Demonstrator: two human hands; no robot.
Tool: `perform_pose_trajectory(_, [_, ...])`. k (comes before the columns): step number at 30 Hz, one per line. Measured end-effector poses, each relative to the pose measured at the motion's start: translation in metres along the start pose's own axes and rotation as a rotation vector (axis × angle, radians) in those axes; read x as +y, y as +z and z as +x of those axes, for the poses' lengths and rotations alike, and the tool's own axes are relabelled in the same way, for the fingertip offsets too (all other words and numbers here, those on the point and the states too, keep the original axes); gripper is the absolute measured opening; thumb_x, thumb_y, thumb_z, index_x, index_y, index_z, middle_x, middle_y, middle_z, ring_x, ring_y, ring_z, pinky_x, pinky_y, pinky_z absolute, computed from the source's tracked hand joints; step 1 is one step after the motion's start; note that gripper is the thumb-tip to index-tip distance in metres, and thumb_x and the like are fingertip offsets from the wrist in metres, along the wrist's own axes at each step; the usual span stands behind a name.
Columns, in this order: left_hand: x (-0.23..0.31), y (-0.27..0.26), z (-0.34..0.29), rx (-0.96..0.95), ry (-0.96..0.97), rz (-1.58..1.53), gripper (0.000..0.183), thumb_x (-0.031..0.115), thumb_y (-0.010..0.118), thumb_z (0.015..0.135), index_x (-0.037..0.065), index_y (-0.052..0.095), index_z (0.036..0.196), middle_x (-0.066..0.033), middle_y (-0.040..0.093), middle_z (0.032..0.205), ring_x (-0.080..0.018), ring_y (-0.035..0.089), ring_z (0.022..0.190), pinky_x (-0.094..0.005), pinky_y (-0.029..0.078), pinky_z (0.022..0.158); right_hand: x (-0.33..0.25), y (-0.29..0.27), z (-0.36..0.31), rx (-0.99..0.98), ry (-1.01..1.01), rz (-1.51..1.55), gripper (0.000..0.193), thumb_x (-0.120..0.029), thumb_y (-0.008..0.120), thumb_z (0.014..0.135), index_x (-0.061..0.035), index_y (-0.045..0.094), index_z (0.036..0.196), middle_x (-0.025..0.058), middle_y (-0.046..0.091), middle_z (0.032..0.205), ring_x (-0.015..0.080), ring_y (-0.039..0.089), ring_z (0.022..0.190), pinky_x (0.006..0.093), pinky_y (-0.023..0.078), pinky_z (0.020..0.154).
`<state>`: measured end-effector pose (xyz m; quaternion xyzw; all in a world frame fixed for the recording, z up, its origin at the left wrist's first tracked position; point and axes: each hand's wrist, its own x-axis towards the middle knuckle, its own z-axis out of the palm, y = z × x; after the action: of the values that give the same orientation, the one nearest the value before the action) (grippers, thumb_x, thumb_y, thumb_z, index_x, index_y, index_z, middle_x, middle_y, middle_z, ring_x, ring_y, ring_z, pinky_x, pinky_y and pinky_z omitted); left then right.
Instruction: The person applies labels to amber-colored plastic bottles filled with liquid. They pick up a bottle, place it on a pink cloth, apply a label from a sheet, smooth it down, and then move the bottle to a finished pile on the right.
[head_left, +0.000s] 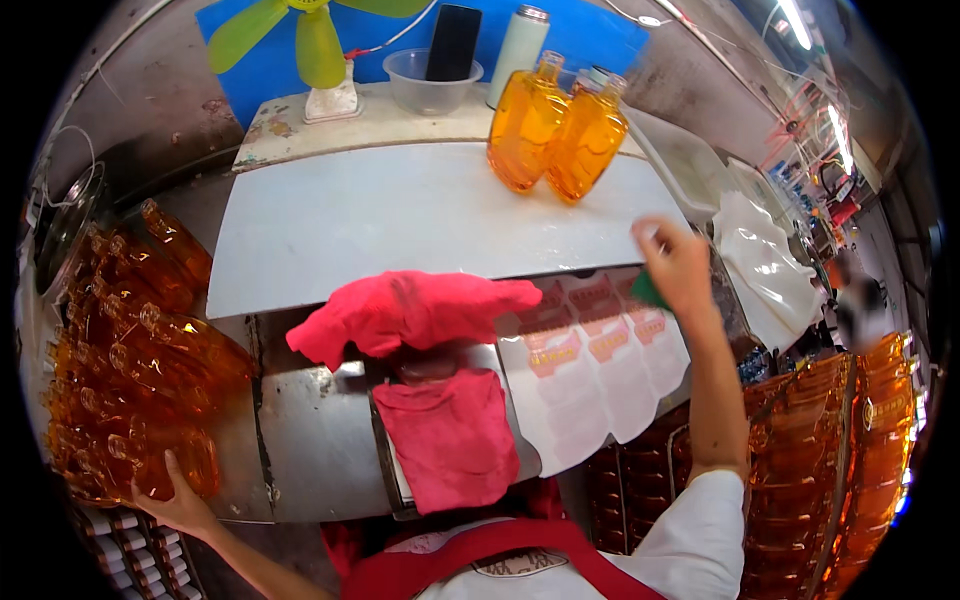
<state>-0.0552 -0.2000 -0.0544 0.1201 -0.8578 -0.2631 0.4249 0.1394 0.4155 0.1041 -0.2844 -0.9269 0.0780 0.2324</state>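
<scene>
At the lower left, my left hand grips the near side of an amber glass bottle, with the thumb and fingers apart around it. This bottle lies at the front of a heap of similar bottles. My right hand is raised over the right end of the white board, slightly blurred. Its fingers are curled around a small green piece, whose kind I cannot make out. Beneath that arm lies a sheet of pink-and-white labels. Two amber bottles stand upright toward the back of the white board.
A bunched pink cloth lies along the board's front edge, with a folded pink cloth nearer me. Behind are a green fan, a plastic bowl, a phone and a flask. Rows of amber bottles stand right.
</scene>
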Motion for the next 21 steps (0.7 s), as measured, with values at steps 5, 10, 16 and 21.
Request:
perform_pose_trajectory(5, [0.023, -0.011, -0.031, -0.05, 0.073, -0.15, 0.057, 0.028, 0.081, 0.079, 0.001, 0.054, 0.122, -0.0152, 0.056, 0.122, -0.0289, 0.056, 0.109, -0.0375, 0.048, 0.097, 0.076, 0.072, -0.129, -0.255, -0.065, 0.03, 0.028, -0.012, 0.059, 0.083, -0.0062, 0.066, 0.109, 0.0154, 0.065, 0.112, 0.0364, 0.066, 0.088, 0.0431, 0.053, 0.078])
perform_pose_trajectory(10, [0.072, -0.045, -0.056, -0.277, 0.048, -0.664, 0.048, 0.01, 0.075, 0.085, -0.001, 0.052, 0.125, -0.0111, 0.056, 0.122, -0.0219, 0.053, 0.11, -0.0331, 0.042, 0.098, 0.028, 0.067, -0.216, -0.412, 0.027, -0.034, 0.049, -0.007, 0.05, 0.081, -0.0098, 0.056, 0.13, 0.0125, 0.052, 0.138, 0.0374, 0.064, 0.097, 0.0443, 0.054, 0.082])
perform_pose_trajectory(16, [0.173, -0.045, -0.082, -0.949, -0.353, -1.354, 0.053, -0.002, 0.071, 0.078, 0.002, 0.05, 0.125, -0.0094, 0.055, 0.121, -0.0206, 0.057, 0.111, -0.0329, 0.048, 0.094, -0.009, 0.041, -0.29, -0.379, -0.09, 0.017, 0.065, -0.008, 0.067, 0.073, -0.0085, 0.05, 0.136, 0.01, 0.051, 0.139, 0.0307, 0.068, 0.086, 0.0368, 0.056, 0.067])
perform_pose_trajectory(21, [0.247, -0.007, -0.106, -1.347, -0.432, -1.312, 0.049, 0.002, 0.071, 0.082, 0.001, 0.047, 0.125, -0.0095, 0.06, 0.11, -0.0195, 0.063, 0.098, -0.0327, 0.052, 0.085, -0.01, 0.042, -0.285, -0.317, -0.083, 0.044, 0.051, -0.008, 0.07, 0.077, -0.008, 0.059, 0.127, 0.0116, 0.058, 0.131, 0.0298, 0.068, 0.085, 0.0353, 0.055, 0.066])
